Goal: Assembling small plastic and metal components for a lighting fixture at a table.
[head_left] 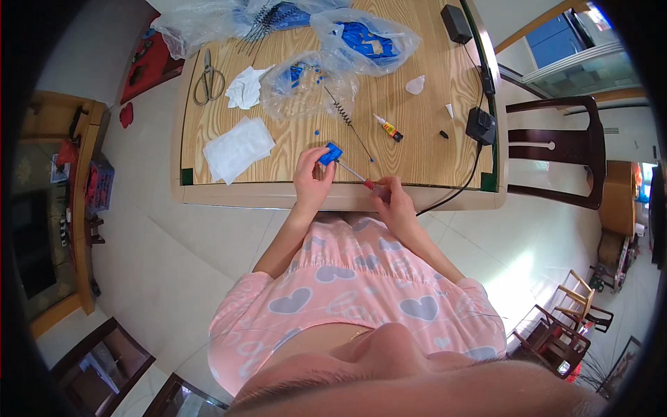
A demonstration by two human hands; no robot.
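Note:
Between the fingers of my left hand (313, 175) is a small blue block-like part (331, 153), held just above the table's near edge. My right hand (396, 206) is closed round the red-and-clear handle of a screwdriver (368, 184). Its metal shaft runs up and left, with the tip at the blue part; whether it sits inside the part cannot be made out. Beyond my hands lies a black wire (342, 110) with a coiled middle and a small blue end. A yellow-and-black glue tube (388, 128) lies to its right.
On the wooden table (424, 156) are scissors (208, 82), white cloths (239, 149), a crumpled tissue (246, 87), and plastic bags of blue parts (365, 42). Black adapters (480, 126) with a cable line the right edge. A dark chair (559, 151) stands at the right.

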